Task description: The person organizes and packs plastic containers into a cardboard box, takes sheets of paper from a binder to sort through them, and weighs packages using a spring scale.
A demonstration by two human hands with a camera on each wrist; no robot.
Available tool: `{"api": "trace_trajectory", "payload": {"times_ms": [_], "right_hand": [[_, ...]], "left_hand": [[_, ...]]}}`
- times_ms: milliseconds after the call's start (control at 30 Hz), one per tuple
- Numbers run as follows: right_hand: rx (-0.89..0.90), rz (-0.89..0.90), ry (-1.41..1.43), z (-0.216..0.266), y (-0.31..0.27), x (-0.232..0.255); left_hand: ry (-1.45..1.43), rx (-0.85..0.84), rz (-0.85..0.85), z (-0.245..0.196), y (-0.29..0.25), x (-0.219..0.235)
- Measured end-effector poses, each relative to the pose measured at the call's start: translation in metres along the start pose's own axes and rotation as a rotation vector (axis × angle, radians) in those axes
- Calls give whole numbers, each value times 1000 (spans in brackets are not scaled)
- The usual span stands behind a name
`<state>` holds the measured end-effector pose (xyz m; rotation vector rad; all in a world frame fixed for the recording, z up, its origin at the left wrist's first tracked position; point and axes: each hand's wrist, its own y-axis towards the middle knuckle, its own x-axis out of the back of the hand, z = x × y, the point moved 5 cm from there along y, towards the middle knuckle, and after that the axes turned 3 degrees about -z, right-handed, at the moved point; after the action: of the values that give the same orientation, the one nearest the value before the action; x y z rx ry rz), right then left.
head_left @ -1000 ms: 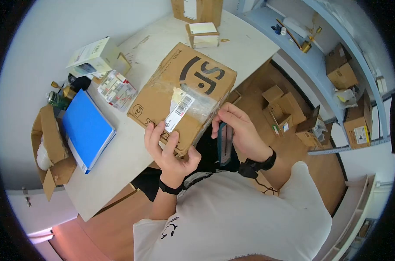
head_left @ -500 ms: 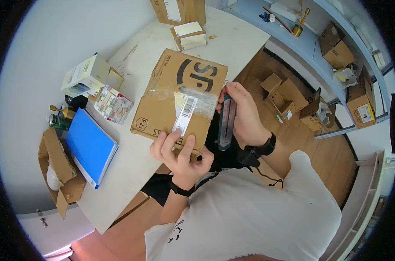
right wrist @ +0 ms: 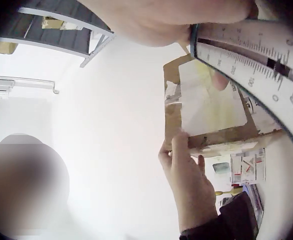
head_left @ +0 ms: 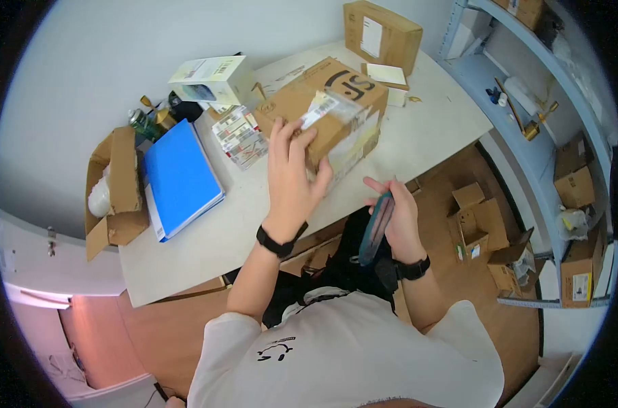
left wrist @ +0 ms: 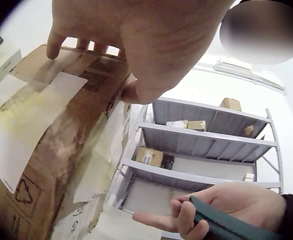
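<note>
My left hand (head_left: 292,173) grips the near corner of a taped cardboard box (head_left: 292,98), fingers over its top and thumb against its side. Whether the box rests fully on the table is unclear. In the left wrist view, the fingers of that hand (left wrist: 141,40) reach over the edge of the box (left wrist: 79,130). Lower and to the right, my right hand (head_left: 403,224) holds a teal-edged scale (head_left: 375,231), apart from the box. Printed graduations show on the scale (right wrist: 256,60) in the right wrist view.
On the white table (head_left: 186,268) are a blue folder (head_left: 183,173), an open carton (head_left: 125,183), red-and-white packs (head_left: 241,136) and a white box (head_left: 217,78). Another carton (head_left: 383,37) stands behind. Shelving (head_left: 520,102) and open floor boxes (head_left: 482,224) are at the right.
The box has moved away from my body, over the table, with my left hand still on it. My right hand and the scale have come away from the box's side. The head view has shifted.
</note>
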<state>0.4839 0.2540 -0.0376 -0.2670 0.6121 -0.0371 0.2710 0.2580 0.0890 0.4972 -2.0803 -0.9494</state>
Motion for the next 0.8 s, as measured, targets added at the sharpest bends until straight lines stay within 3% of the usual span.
{"api": "trace_trajectory", "payload": {"times_ms": [167,333,500,633,700,733,800], "right_hand": [[-57,48,23,-4,59,-53],[7,117,-25,-16,125,-102],[34,199,-23,18,161,-94],[446,-98,-805,109,209,-57],[586,-193,-1156,136,252,-36],[598,-190,-1169,145,261,-30],[806,-310,-1618,169,277,-40]], "left_hand": [[125,4,-71,52,33,-15],[263,65,-78,83,56,-24],[301,86,-87,98,71,-38],[265,131,-52,103,84,-48],[228,151,-34,102,83,-54],[265,128,-51,98,82,-54],[218,112,-102,84,77,-53]]}}
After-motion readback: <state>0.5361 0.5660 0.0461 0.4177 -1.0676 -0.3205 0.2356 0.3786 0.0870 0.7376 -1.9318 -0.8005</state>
